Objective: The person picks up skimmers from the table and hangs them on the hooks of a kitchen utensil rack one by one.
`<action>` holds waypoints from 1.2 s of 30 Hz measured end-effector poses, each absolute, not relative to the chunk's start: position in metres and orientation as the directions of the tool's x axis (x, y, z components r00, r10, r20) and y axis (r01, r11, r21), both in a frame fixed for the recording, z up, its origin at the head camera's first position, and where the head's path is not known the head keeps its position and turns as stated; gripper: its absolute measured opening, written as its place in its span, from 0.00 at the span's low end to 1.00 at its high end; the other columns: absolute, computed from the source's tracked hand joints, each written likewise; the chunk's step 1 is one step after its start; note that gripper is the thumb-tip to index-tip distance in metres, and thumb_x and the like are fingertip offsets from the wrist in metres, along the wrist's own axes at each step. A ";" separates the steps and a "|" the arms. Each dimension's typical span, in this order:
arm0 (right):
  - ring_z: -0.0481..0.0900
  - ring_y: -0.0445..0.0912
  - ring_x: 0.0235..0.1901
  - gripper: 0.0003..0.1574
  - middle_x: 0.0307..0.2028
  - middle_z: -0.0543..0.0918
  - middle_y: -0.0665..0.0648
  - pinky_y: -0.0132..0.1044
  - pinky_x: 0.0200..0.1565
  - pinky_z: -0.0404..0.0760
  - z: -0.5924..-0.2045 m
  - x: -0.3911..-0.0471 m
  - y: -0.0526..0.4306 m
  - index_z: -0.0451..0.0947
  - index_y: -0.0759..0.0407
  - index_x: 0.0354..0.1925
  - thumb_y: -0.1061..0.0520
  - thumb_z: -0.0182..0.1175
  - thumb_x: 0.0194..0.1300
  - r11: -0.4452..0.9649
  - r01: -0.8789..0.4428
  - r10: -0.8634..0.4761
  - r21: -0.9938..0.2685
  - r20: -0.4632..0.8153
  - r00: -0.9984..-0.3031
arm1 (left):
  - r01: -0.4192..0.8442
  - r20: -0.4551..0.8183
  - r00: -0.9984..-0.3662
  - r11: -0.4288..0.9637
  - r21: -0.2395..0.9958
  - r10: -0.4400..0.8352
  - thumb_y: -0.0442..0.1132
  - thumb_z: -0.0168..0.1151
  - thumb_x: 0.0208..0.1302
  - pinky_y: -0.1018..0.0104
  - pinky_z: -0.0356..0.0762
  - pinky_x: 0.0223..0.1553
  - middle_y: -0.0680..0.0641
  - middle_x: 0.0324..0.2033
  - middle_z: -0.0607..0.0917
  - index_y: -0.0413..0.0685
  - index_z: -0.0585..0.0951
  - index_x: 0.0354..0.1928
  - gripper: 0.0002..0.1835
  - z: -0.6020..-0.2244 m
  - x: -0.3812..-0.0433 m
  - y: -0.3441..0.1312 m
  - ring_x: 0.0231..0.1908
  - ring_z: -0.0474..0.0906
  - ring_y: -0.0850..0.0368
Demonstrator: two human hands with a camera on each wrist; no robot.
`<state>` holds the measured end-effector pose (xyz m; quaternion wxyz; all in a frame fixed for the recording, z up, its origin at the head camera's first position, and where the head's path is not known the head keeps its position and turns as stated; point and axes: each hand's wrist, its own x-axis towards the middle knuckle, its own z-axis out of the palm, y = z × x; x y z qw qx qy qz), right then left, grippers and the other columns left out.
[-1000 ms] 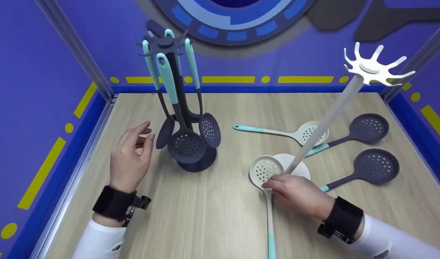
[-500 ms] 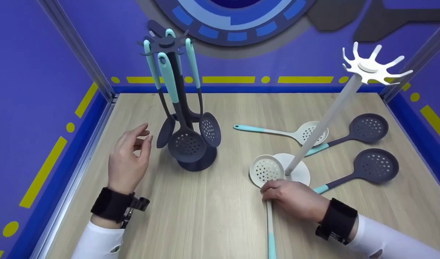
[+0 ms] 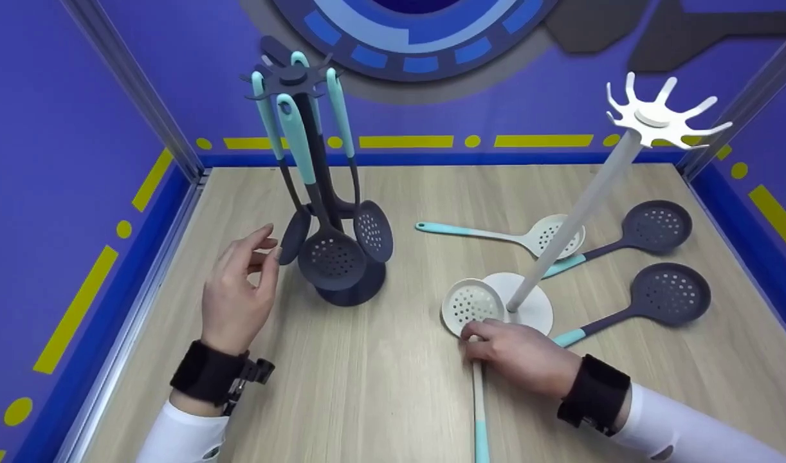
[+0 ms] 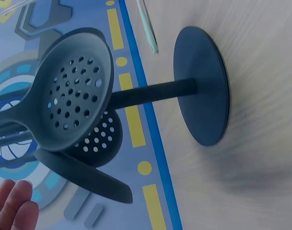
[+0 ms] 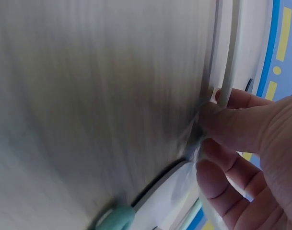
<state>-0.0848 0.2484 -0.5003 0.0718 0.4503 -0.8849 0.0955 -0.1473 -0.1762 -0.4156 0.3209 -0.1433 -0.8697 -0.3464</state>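
My right hand (image 3: 518,357) pinches the white slotted skimmer (image 3: 473,306) between thumb and fingers, at its neck just below the round head. The skimmer lies with its mint handle end toward me, its head beside the round white base of the white utensil stand (image 3: 576,215). In the right wrist view, thumb and forefinger close on the pale handle (image 5: 230,52). My left hand (image 3: 238,292) is held with loosely bent fingers and nothing in it, right by the dark rack's hanging utensils. Closest to it is a dark utensil head (image 3: 296,236); a dark skimmer (image 3: 332,260) hangs at the front.
The dark utensil rack (image 3: 351,290) stands upright at left. Another white skimmer (image 3: 470,230) lies behind the white stand. Two dark skimmers (image 3: 657,227) lie on the right of the wooden table (image 3: 393,386). Blue panels (image 3: 431,116) enclose the back and sides.
The right hand has slid slightly down from the skimmer's head edge onto its neck, taking it between thumb and fingers. The left hand has shifted slightly right, closer to the dark rack.
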 end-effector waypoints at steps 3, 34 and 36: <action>0.82 0.44 0.50 0.13 0.52 0.83 0.49 0.35 0.48 0.85 -0.497 -0.084 0.248 0.86 0.47 0.41 0.65 0.69 0.62 0.550 -0.830 -0.794 -0.094 0.250 -0.555 | 0.504 0.681 -0.730 0.712 0.488 0.050 0.35 0.67 0.72 0.80 0.80 0.43 0.48 0.46 0.90 0.49 0.82 0.65 0.21 -0.414 -0.145 -0.172 0.36 0.88 0.57; 0.78 0.37 0.45 0.17 0.46 0.80 0.47 0.23 0.48 0.77 -0.455 -0.068 0.268 0.77 0.53 0.50 0.72 0.62 0.70 0.455 -0.689 -0.581 -0.564 0.398 -0.710 | 0.611 0.700 -0.693 0.657 0.441 0.175 0.34 0.66 0.73 0.70 0.85 0.43 0.49 0.44 0.89 0.48 0.83 0.63 0.18 -0.423 -0.136 -0.142 0.42 0.86 0.61; 0.78 0.36 0.41 0.15 0.44 0.79 0.47 0.24 0.43 0.78 -0.454 -0.066 0.273 0.77 0.54 0.49 0.71 0.62 0.71 0.448 -0.668 -0.564 -0.595 0.392 -0.727 | 0.618 0.701 -0.690 0.649 0.444 0.178 0.33 0.66 0.72 0.70 0.86 0.42 0.49 0.44 0.89 0.48 0.83 0.63 0.19 -0.425 -0.137 -0.139 0.42 0.87 0.61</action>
